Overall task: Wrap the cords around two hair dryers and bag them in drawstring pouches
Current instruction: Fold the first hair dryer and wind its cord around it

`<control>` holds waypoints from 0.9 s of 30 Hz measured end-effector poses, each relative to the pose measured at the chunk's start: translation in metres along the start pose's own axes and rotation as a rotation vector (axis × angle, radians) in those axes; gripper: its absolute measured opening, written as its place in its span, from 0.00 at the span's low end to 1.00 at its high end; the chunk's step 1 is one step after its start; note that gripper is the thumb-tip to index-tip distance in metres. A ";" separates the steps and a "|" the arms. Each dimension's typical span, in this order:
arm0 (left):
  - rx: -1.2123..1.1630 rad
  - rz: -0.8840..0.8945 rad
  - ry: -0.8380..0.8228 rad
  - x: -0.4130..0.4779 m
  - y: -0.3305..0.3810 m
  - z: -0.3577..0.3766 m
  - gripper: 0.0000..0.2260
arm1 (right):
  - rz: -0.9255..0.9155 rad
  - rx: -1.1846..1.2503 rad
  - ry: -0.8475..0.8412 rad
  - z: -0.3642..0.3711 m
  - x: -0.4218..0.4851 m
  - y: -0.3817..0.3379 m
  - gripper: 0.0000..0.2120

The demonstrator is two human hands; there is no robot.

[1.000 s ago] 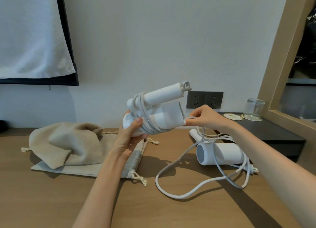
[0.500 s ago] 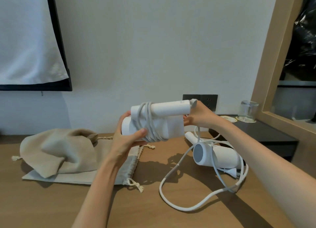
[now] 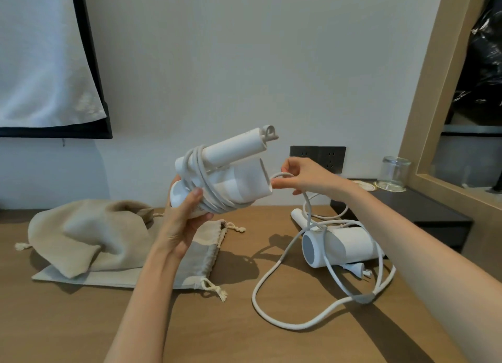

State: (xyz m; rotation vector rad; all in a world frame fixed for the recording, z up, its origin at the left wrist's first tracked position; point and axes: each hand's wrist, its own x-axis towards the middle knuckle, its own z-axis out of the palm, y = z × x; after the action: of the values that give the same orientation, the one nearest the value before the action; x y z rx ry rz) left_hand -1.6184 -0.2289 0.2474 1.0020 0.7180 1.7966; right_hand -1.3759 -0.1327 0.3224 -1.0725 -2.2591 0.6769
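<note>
My left hand [image 3: 182,226] holds a white folded hair dryer [image 3: 239,183] by its rear end, above the table and tilted up to the right. Several turns of its white cord are wound around body and handle. My right hand [image 3: 304,175] pinches the cord just beside the nozzle mouth. From there the loose cord [image 3: 282,322] drops into a big loop on the table. A second white hair dryer [image 3: 342,247] lies on the table at right, tangled in cord, with a plug [image 3: 358,271] next to it. Two beige drawstring pouches lie at left: a lumpy one [image 3: 89,232] on a flat one [image 3: 195,270].
The wooden table [image 3: 81,322] meets a white wall with a dark socket plate [image 3: 317,156]. At right, a dark shelf [image 3: 434,213] carries an upturned glass [image 3: 395,169] under a wood-framed mirror [image 3: 434,90].
The held dryer has tipped from level to slanting up to the right. My right hand came down from the handle's tip to the nozzle mouth, bringing the cord with it.
</note>
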 end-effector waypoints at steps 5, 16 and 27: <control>-0.022 -0.018 0.010 -0.001 -0.003 0.000 0.49 | 0.157 -0.131 -0.100 0.015 -0.006 0.040 0.30; 0.194 0.004 0.171 0.002 -0.015 0.009 0.20 | 0.153 -0.115 0.128 0.013 -0.004 0.048 0.17; 0.173 -0.021 0.383 0.007 -0.027 0.004 0.18 | 0.040 0.616 0.578 -0.028 0.002 -0.001 0.14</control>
State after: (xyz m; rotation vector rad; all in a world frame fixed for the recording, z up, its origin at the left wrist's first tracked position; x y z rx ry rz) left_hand -1.6043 -0.2118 0.2303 0.7608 1.1300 1.9560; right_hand -1.3592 -0.1264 0.3440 -0.8555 -1.4065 0.8672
